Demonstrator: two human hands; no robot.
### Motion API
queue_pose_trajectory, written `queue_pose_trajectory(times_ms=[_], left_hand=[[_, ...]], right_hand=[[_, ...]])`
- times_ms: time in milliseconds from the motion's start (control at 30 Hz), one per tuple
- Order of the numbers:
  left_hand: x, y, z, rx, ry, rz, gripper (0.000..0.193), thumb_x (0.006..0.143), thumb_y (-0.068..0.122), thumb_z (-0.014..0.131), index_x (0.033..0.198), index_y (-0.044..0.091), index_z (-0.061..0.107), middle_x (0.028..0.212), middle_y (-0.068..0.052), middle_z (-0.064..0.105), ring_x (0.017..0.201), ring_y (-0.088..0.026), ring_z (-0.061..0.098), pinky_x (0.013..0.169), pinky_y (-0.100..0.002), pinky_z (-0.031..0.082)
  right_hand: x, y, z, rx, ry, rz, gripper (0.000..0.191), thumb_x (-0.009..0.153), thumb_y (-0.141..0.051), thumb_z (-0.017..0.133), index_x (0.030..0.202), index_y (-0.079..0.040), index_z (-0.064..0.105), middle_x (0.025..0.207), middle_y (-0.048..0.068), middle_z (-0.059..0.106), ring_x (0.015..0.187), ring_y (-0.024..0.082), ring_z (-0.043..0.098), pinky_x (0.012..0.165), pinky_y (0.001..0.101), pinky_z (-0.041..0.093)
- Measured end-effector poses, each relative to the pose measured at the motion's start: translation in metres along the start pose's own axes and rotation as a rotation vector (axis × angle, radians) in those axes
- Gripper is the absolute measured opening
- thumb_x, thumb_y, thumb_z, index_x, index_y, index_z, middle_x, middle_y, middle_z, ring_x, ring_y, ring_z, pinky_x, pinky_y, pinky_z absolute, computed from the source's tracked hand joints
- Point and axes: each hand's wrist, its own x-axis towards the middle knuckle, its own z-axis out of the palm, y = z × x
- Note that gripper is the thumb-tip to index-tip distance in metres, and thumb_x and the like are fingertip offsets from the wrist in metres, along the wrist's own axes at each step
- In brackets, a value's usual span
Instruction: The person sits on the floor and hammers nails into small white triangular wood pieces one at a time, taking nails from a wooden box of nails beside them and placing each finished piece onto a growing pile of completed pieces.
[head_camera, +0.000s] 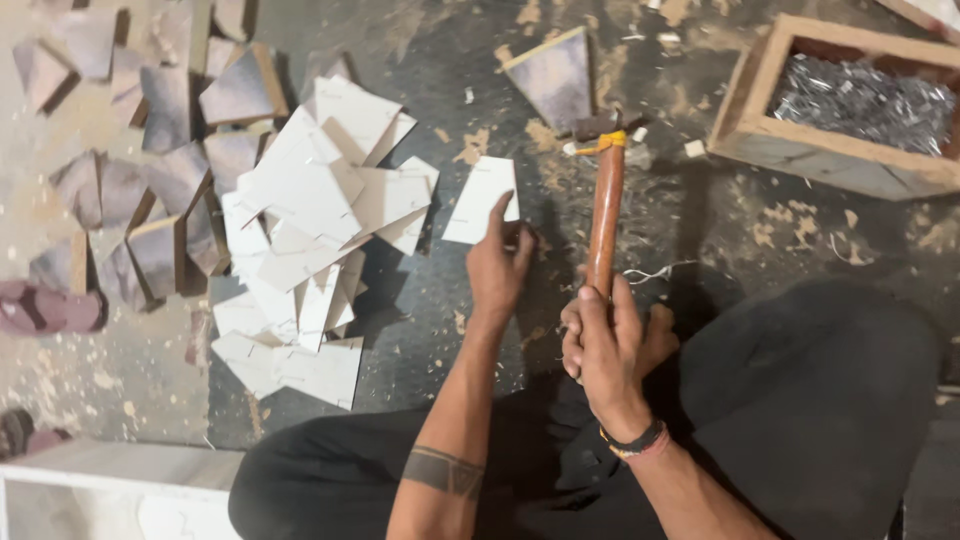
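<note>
Two bare hands worked low over a dark floor (420, 300) strewn with sawdust, seen from above by a person seated in black trousers. Right hand (612, 345) was wrapped shut round the lower end of a hammer (605, 215), its reddish wooden handle running up toward 12 o'clock, the dark head bound with a yellow band at the neck and lying against the floor. Left hand (498, 265) sat just at 9 o'clock of the handle, fingers spread loose, the forefinger tip touching the lower edge of a small white panel (482, 198); that grip was wide, pressing rather than holding. The white panel lay flat on the floor at 10 o'clock from the right hand, a short dark mark on it that may be a nail or staple, too small to tell. A heap of like white panels (310, 230) was piled at 9 o'clock, near it, and beyond those, grey wood-edged pieces (150, 150) spread toward 10 o'clock. One grey triangular piece (555, 75) lay at 12 o'clock, just past the hammer head. A wooden box of metal nails (850, 105) stood at 2 o'clock, well apart. Judged step: positioning a single panel for nailing, hammer at rest. Next move would call for a steady hold on the panel, fingers kept away from the strike point.
</note>
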Motion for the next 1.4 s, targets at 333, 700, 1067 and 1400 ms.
queue_pose_trajectory(times_ms=[333, 700, 1067, 1400], left_hand=[[0.037, -0.021, 0.004, 0.167, 0.23, 0.154, 0.017, 0.099, 0.017, 0.068, 0.116, 0.012, 0.069, 0.118, -0.008, 0.071, 0.12, -0.03, 0.062, 0.101, -0.044, 0.043], [0.058, -0.03, 0.017, 0.271, 0.305, 0.214, 0.014, 0.094, 0.019, 0.071, 0.105, 0.012, 0.077, 0.135, -0.003, 0.065, 0.124, -0.024, 0.059, 0.107, -0.04, 0.04], [0.062, -0.026, 0.019, 0.283, 0.301, 0.143, 0.016, 0.091, 0.024, 0.072, 0.102, 0.014, 0.079, 0.134, -0.003, 0.065, 0.124, -0.024, 0.059, 0.106, -0.04, 0.04], [0.062, -0.027, 0.02, 0.271, 0.283, 0.13, 0.015, 0.09, 0.023, 0.072, 0.101, 0.015, 0.08, 0.134, -0.001, 0.065, 0.124, -0.025, 0.059, 0.106, -0.04, 0.04]], right_hand=[[0.011, 0.01, -0.003, -0.099, 0.024, 0.05, 0.033, 0.106, -0.022, 0.044, 0.134, -0.004, 0.048, 0.072, 0.0, 0.049, 0.043, 0.004, 0.039, 0.035, 0.0216, 0.035], [0.018, 0.015, 0.0, -0.192, 0.038, 0.055, 0.036, 0.106, -0.023, 0.043, 0.136, -0.003, 0.047, 0.072, 0.001, 0.049, 0.043, 0.003, 0.039, 0.035, 0.0207, 0.033], [0.026, 0.025, 0.0, -0.535, 0.026, -0.036, 0.035, 0.105, -0.023, 0.052, 0.134, -0.005, 0.053, 0.073, -0.001, 0.052, 0.048, 0.005, 0.043, 0.04, 0.0217, 0.036], [0.017, 0.024, -0.007, -0.66, -0.009, -0.218, 0.045, 0.105, -0.027, 0.053, 0.144, -0.005, 0.049, 0.082, 0.006, 0.061, 0.06, 0.015, 0.053, 0.051, 0.0352, 0.043]])
